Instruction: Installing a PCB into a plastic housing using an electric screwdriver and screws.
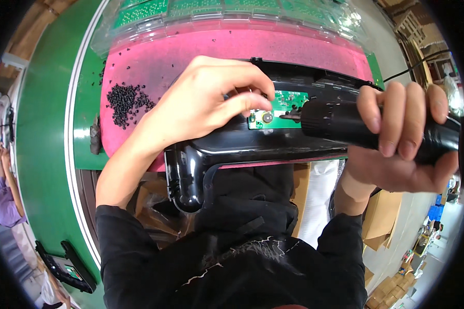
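A green circuit board [288, 123] lies inside a glossy black plastic housing [232, 147]. My left hand [216, 95] reaches over the housing, its thumb and fingers drawn together in a pinch at the board's left edge; whatever they hold, if anything, is too small to make out. A round silver part [267, 118] sits on the board just below those fingertips. My right hand [404, 129] is wrapped around a thick black electric screwdriver [340, 121], held nearly level from the right. Its bit points left over the board; whether the tip touches is unclear.
A pile of small black screws [122, 103] lies on the pink mat [144, 62], with loose ones scattered around. Clear plastic trays of green boards [201, 11] stand at the back. On the green table at left lies another black housing [67, 268]. Cardboard boxes [381, 213] stand at right.
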Motion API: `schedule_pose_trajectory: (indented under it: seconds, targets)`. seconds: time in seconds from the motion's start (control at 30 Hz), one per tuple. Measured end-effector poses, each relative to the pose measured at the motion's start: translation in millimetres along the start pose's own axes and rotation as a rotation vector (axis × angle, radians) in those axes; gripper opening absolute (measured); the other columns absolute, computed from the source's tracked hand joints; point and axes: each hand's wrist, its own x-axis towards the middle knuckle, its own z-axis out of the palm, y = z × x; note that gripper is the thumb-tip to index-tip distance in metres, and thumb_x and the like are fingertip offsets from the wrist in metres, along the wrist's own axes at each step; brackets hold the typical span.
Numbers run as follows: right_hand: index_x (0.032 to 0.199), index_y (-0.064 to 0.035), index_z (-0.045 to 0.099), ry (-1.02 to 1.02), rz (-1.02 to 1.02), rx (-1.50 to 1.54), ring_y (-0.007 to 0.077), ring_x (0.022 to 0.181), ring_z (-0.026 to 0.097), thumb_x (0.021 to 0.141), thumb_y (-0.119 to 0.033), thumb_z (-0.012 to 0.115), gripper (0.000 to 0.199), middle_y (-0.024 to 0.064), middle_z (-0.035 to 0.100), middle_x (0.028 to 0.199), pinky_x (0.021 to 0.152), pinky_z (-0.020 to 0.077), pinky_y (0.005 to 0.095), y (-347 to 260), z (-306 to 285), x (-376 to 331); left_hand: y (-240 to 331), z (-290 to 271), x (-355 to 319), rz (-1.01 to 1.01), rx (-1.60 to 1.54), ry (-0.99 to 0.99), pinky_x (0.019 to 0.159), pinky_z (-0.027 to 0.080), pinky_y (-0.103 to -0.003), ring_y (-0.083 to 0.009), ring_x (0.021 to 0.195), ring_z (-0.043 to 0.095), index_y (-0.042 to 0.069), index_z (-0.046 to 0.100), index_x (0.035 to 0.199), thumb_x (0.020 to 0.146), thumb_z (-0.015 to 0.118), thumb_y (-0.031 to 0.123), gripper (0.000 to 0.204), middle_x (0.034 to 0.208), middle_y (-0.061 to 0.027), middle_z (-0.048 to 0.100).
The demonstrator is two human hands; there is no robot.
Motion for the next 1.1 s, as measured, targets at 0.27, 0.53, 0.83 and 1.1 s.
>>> schedule_pose_trajectory:
  seconds: [0.27,0.53,0.83,1.1]
  targets:
    - [0.096,-0.0162,0.05,0.074,-0.058,-0.02,0.007,0.057,0.05,0.071,-0.041,0.072,0.042,-0.0068,0.052,0.063,0.066,0.0413,0.0256,-3,2,-4,0,2,-1,0.019,0.086,-0.036,0.062,0.052,-0.028,-0.0188,0.068,0.066,-0.002,0.065,0.084,0.077,0.072,0.001,0.011,0.075,-0.0084,0.067]
    - [0.096,-0.0166,0.047,0.09,-0.154,-0.216,0.0061,0.055,0.051,0.071,-0.047,0.075,0.048,-0.0073,0.053,0.063,0.061,0.0415,0.0234,8,14,-2,-2,5,-3,0.113,0.191,-0.06,0.062,0.05,-0.032,-0.0258,0.071,0.064,0.0,0.062,0.089,0.077,0.072,0.003,0.016,0.079,-0.01,0.064]
    - [0.096,-0.0151,0.046,0.103,-0.21,-0.171,0.0057,0.056,0.052,0.072,-0.048,0.075,0.049,-0.0072,0.053,0.063,0.061,0.0423,0.024,16,16,-4,-3,5,-2,0.113,0.123,-0.041,0.064,0.051,-0.032,-0.0256,0.072,0.064,-0.001,0.061,0.088,0.077,0.07,0.001,0.015,0.08,-0.0101,0.064]
    - [0.098,-0.0146,0.046,0.051,-0.118,-0.296,0.005,0.055,0.05,0.074,-0.055,0.07,0.053,-0.0074,0.053,0.065,0.059,0.0419,0.0239,7,12,-2,-1,6,-2,0.096,0.155,-0.047,0.06,0.051,-0.03,-0.0245,0.068,0.064,-0.002,0.061,0.088,0.075,0.072,0.0,0.018,0.079,-0.0117,0.064]
